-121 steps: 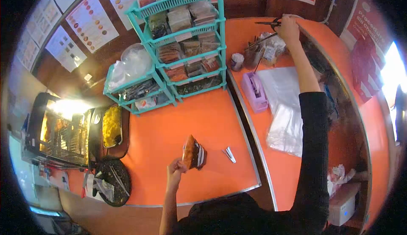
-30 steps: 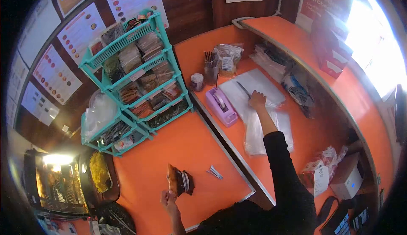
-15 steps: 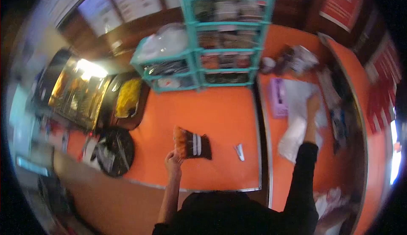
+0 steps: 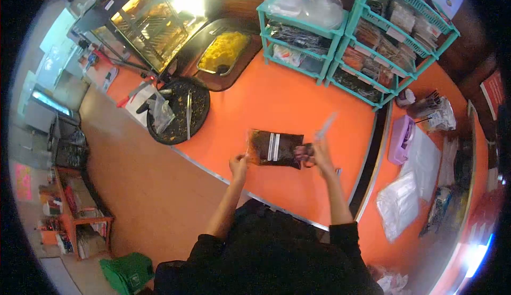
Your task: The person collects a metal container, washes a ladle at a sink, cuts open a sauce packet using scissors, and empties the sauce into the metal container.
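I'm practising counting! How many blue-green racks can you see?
2. The small rack stands at the back of the orange table. The tall rack stands just to its right. No others show, but I can't rule out hidden ones.

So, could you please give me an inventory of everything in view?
Packet: one, dark brown with white strips, on the table between the hands
Scissors: one, dark handles, pale blade, blurred, in the right hand
Table: one, orange, centre
Counter: one, orange, right of the table
Tape dispenser: one, purple, on the counter
Plastic bags: several, clear, beside the dispenser
Racks: two, teal, table's far side
Round tray: one, black, table's left
Tongs: one, silver, on the round tray
Yellow food: one batch, yellow, right of the display case
Display case: one, dark-framed, upper left
The rest: too small or blurred to count
Left hand: one, black-sleeved, at the packet's left edge
Right hand: one, black-sleeved, holding the scissors
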Tool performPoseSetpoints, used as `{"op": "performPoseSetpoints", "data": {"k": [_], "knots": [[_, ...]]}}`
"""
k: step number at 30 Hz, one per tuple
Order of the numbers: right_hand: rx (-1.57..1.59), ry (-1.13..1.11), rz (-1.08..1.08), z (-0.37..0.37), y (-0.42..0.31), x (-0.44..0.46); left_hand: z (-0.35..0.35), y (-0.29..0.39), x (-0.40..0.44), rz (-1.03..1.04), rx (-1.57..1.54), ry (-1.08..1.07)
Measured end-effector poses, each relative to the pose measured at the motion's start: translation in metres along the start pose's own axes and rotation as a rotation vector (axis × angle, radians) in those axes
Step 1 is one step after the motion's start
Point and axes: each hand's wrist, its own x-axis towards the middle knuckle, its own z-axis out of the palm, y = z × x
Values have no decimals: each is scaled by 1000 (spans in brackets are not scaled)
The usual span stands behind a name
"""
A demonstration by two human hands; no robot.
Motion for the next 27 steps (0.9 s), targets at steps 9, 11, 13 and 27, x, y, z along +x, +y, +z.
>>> {"op": "performPoseSetpoints", "data": {"k": [9, 11, 13, 27], "knots": [[-577, -258, -579, 118, 84, 63, -34, -12, 8, 176, 395, -57], [-684, -295, -507, 128, 86, 58, -39, -20, 15, 34, 284, -141], [-659, -276, -470, 142, 108, 53, -41, -10, 11, 124, 433, -105], [-926, -291, -641, 157, 105, 87, -33, -13, 7, 207, 431, -25]]}}
